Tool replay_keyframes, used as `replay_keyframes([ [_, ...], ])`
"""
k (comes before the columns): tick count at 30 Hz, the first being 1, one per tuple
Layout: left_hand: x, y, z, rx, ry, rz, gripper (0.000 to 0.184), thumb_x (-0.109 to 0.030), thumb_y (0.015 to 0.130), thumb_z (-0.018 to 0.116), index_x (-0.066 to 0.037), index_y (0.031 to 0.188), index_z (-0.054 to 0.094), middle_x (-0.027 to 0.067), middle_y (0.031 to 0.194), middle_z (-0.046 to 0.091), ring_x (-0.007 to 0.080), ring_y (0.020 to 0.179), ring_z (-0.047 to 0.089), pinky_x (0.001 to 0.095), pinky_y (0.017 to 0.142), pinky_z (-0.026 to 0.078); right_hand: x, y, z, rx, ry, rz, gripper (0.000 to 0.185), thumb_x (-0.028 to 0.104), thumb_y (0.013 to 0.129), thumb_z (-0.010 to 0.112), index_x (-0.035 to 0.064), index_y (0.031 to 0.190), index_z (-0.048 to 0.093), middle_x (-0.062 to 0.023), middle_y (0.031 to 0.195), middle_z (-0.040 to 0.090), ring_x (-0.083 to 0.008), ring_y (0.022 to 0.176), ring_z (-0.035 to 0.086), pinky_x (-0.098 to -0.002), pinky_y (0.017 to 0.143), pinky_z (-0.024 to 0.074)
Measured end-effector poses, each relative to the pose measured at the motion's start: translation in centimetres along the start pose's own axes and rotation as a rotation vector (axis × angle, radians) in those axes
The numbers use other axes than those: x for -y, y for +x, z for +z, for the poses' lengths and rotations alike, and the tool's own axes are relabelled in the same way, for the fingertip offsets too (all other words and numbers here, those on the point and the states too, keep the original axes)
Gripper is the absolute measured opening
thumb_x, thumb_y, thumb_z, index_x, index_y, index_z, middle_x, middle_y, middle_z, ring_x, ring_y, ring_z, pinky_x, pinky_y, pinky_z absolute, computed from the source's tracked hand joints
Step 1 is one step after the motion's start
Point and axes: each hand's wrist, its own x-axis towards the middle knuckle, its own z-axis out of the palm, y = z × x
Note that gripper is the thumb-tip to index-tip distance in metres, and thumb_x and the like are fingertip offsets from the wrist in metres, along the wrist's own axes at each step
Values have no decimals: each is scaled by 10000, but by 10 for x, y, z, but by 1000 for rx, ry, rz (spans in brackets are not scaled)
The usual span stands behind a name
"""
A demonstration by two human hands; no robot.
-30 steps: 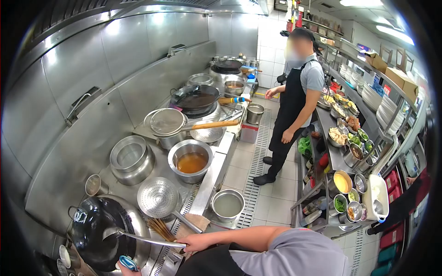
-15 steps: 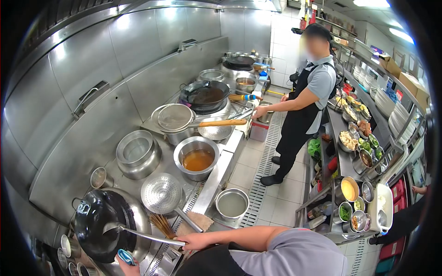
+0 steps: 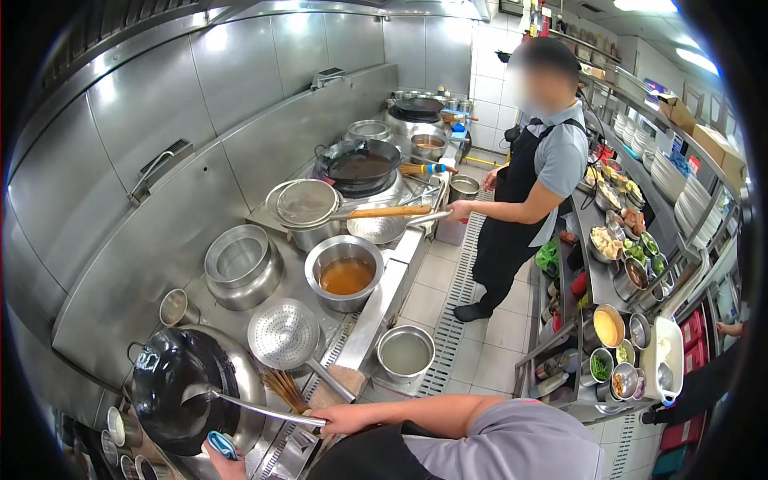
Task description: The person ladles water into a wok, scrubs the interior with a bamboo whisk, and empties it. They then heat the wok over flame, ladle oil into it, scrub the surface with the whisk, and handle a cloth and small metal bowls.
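Note:
A long-handled metal ladle (image 3: pixel 264 410) is held by my right hand (image 3: pixel 342 419), its fingers closed round the handle's end. The ladle's head lies inside a dark, glossy wok (image 3: pixel 172 376) at the lower left. My left hand (image 3: pixel 226 464) is closed on a folded blue-and-white cloth (image 3: pixel 223 445) at the wok's near rim. Whether a wok handle sits under the cloth is hidden. A bamboo brush (image 3: pixel 284 390) and a perforated strainer (image 3: pixel 283 332) lie beside the wok.
A pot of amber liquid (image 3: pixel 346 276), a lidded steel pot (image 3: pixel 242 272) and a second wok (image 3: pixel 358 166) line the range. A pot of cloudy liquid (image 3: pixel 406 354) stands by the floor drain. A co-worker (image 3: pixel 528 176) grips a metal handle. Ingredient bowls (image 3: pixel 605 245) fill the right counter.
The co-worker has shifted toward the range and leans slightly nearer. My ladle and both hands stay almost in place, with a slight shift of the whole view.

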Motion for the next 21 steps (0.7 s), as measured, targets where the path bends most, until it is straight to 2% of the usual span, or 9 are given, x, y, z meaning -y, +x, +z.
replay_keyframes([
  [3,1,-35,17,-7,-1,4,465,-674,795,551,-211,781,582,-38,602,502,119,504,482,230,428,332,-11,6,5,40,94,113,351,148,889,566,42,1212,475,-87,936,595,-174,829,623,-330,704,535],
  [6,1,-52,26,-5,-15,-1,460,-664,798,552,-207,780,591,-36,616,509,118,505,479,228,432,333,-40,21,14,7,71,-22,444,149,868,535,40,1289,450,-129,943,575,-215,787,602,-364,667,526],
  [9,0,-67,35,15,-16,6,458,-654,801,552,-198,779,602,-34,621,514,117,505,472,231,434,323,-38,22,15,11,2,-63,445,152,876,535,37,1296,443,-125,942,577,-205,754,605,-360,650,534],
  [21,0,-62,33,-1,-1,-15,437,-622,796,568,-187,776,602,-38,600,505,122,504,474,228,422,313,-16,21,14,12,101,115,445,182,897,557,54,1310,449,-60,794,548,-145,640,549,-313,567,501],
])
